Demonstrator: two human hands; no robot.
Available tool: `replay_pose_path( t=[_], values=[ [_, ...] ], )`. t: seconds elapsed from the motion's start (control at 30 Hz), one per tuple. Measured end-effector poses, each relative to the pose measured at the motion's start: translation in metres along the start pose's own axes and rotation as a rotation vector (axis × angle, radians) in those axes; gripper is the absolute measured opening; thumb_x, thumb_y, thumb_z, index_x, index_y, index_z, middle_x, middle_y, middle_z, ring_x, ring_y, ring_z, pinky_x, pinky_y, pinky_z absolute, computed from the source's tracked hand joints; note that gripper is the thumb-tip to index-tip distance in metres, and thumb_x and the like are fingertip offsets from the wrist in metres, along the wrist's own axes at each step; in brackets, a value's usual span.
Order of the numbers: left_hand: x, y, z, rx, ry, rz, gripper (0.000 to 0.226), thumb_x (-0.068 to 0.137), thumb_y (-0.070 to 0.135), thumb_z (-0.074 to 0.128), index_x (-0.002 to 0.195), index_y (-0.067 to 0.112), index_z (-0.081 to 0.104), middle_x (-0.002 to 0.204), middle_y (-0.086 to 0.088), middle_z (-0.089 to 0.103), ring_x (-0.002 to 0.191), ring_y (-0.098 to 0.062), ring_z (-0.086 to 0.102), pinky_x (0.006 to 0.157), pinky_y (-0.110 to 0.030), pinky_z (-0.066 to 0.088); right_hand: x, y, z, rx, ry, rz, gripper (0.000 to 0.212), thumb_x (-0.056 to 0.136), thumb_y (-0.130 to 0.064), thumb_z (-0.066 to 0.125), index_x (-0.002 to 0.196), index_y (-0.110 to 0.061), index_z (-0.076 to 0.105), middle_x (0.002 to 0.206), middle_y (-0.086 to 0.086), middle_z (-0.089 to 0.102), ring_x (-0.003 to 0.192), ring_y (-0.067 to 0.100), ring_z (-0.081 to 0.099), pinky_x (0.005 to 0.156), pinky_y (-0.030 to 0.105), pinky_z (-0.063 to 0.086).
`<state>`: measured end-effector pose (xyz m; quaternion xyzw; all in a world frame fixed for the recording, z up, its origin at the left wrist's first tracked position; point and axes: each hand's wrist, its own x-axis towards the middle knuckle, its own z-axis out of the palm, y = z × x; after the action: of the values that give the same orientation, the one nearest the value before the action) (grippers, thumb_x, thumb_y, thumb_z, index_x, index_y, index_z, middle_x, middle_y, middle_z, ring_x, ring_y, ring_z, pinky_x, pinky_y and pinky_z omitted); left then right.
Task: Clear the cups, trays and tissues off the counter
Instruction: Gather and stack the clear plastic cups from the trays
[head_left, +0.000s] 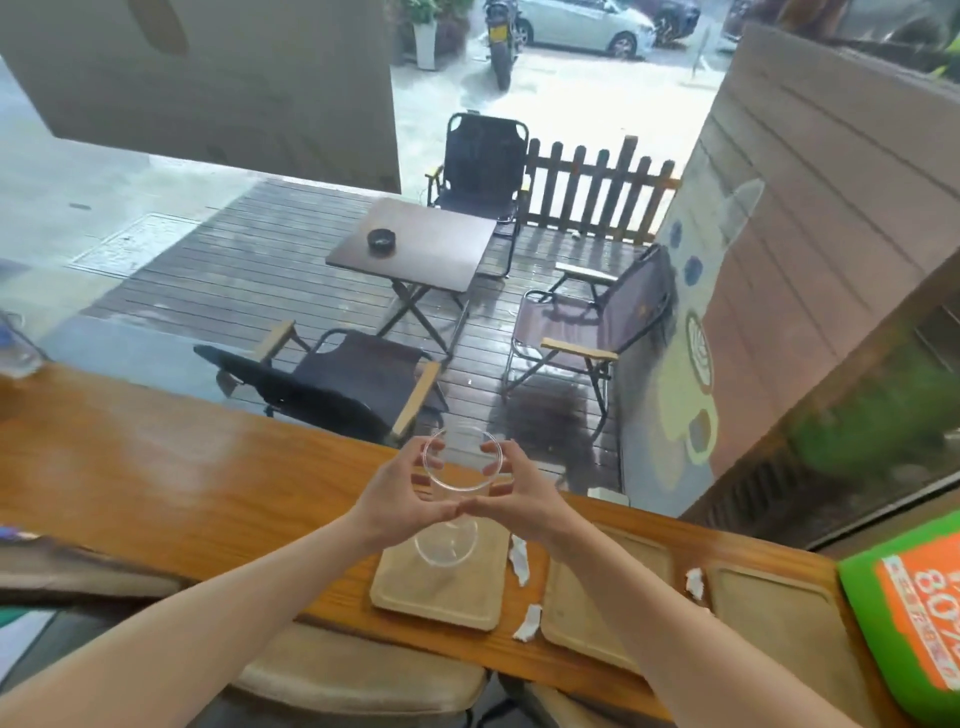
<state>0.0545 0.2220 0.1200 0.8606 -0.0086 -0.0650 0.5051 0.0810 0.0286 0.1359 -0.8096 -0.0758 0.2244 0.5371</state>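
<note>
Both my hands hold one clear plastic cup (460, 467) raised above the wooden counter (156, 467). My left hand (402, 496) curls round its left side and my right hand (519, 493) round its right side, thumbs meeting below. Under them a second clear cup (445, 543) stands on the left beige tray (436, 597). Two more beige trays lie to the right, the middle tray (587, 623) and the right tray (779, 618). Torn white tissues lie between the trays: one tissue (519, 558), a lower tissue (527, 621) and a small tissue (694, 582).
A green and orange sign (914, 613) lies at the counter's right end. A clear container (15, 343) stands at the far left. Padded stools (363, 670) sit below the counter's near edge. Beyond the window are a folding table and chairs.
</note>
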Motion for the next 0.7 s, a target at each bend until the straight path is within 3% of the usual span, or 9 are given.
replay_pose_path(
  t=[0.17,0.3,0.37,0.5,0.6,0.7],
  values=[
    [-0.006,-0.027,0.004,0.040,-0.057,-0.012,0.081,0.065,0.048,0.087,0.131,0.029,0.044,0.119,0.009,0.059,0.104,-0.012,0.064,0.081,-0.030,0.061,-0.002,0.016,0.020,-0.030,0.000,0.087,0.076,0.071,-0.021,0.089,0.132,-0.030,0.045,0.118,-0.008,0.058,0.103,0.020,0.068,0.090,0.038,0.059],
    [-0.005,-0.045,0.011,0.064,-0.098,-0.017,0.077,0.069,0.037,0.088,0.131,0.027,0.045,0.118,0.011,0.057,0.103,-0.009,0.063,0.078,-0.022,0.059,-0.004,0.027,0.031,-0.058,0.023,0.142,0.081,0.072,-0.016,0.087,0.140,-0.023,0.043,0.128,-0.001,0.057,0.112,0.024,0.065,0.094,0.042,0.058],
    [-0.004,-0.054,0.015,0.083,-0.107,-0.019,0.076,0.070,0.035,0.088,0.131,0.024,0.044,0.118,0.009,0.056,0.104,-0.009,0.060,0.077,-0.020,0.057,-0.004,0.030,0.037,-0.108,0.034,0.152,0.081,0.072,-0.016,0.085,0.141,-0.023,0.043,0.130,-0.002,0.058,0.116,0.022,0.063,0.096,0.041,0.056],
    [-0.004,-0.069,0.021,0.136,-0.111,-0.029,0.074,0.072,0.034,0.085,0.132,0.022,0.044,0.122,0.006,0.055,0.112,-0.011,0.054,0.093,-0.029,0.052,-0.001,0.035,0.049,-0.252,0.047,0.163,0.082,0.074,-0.016,0.080,0.145,-0.019,0.038,0.138,0.002,0.052,0.125,0.024,0.053,0.102,0.040,0.050],
    [-0.002,-0.075,0.025,0.171,-0.100,-0.019,0.073,0.073,0.034,0.085,0.132,0.022,0.043,0.126,0.006,0.049,0.115,-0.010,0.047,0.095,-0.022,0.040,0.001,0.040,0.053,-0.307,0.052,0.190,0.084,0.075,-0.017,0.079,0.147,-0.015,0.036,0.143,0.005,0.048,0.133,0.025,0.046,0.107,0.036,0.045],
    [0.000,-0.079,0.027,0.191,-0.113,-0.035,0.074,0.074,0.031,0.083,0.134,0.020,0.042,0.129,0.005,0.046,0.119,-0.012,0.045,0.098,-0.022,0.038,0.004,0.043,0.055,-0.316,0.056,0.230,0.079,0.075,-0.017,0.078,0.144,-0.014,0.040,0.137,0.002,0.052,0.126,0.021,0.050,0.095,0.025,0.047]
  ],
)
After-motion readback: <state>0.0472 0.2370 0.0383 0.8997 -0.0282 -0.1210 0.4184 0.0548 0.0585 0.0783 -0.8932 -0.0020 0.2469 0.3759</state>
